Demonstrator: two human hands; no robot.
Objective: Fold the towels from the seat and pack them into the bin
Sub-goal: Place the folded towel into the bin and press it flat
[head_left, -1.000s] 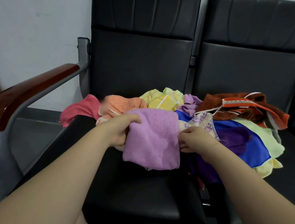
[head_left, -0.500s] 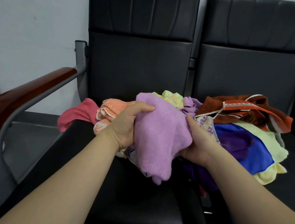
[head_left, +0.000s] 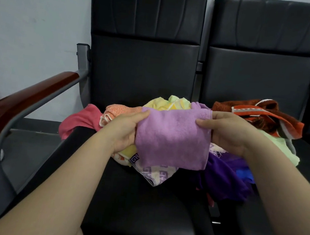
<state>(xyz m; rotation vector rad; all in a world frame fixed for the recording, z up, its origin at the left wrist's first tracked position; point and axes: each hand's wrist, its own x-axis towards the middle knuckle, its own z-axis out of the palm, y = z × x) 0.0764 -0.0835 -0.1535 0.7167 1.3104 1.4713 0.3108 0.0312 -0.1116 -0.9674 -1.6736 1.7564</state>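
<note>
Both hands (head_left: 125, 127) (head_left: 228, 134) grip lilac towel (head_left: 173, 139), folded, fluffy.

hands (head_left: 123, 131): 2 | seats (head_left: 139, 203): 3 | armrest (head_left: 25, 101): 1 | towels (head_left: 173, 139): at least 9

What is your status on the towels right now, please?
Gripping lilac towel with left hand and right hand, over the pile. No bin in view. Nothing blocking.

The left forearm (head_left: 67, 184) enters the view at 7 o'clock and the right forearm (head_left: 280, 201) at 4 o'clock. Both are bare from the picture's edge to the wrist. The left hand (head_left: 125, 131) and the right hand (head_left: 230, 134) are bare too.
</note>
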